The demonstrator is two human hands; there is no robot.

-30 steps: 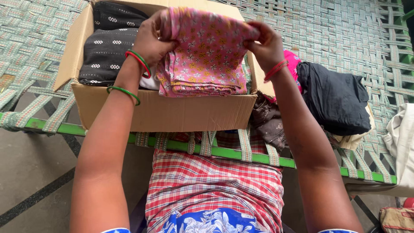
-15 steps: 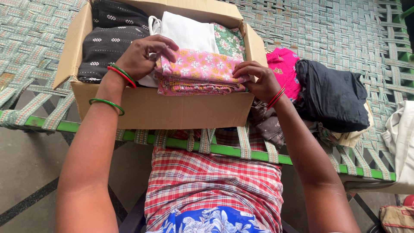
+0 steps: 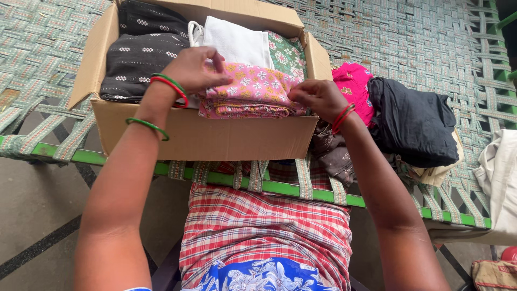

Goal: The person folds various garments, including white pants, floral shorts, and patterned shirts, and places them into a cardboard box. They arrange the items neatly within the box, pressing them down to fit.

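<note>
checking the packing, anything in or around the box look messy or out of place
Inside the box the clothes sit in neat folded stacks, with both hands on the pink floral cloth. Beside the box, the bright pink cloth and black cloth lie in a loose heap. Nothing looks damaged.

One package shows: a brown cardboard box [image 3: 204, 137], rectangular with its flaps open, standing at ten to twelve o'clock on the green woven cot [image 3: 409, 37]. At five o'clock, a tan bag [image 3: 493, 275] with red print lies on the floor.
</note>
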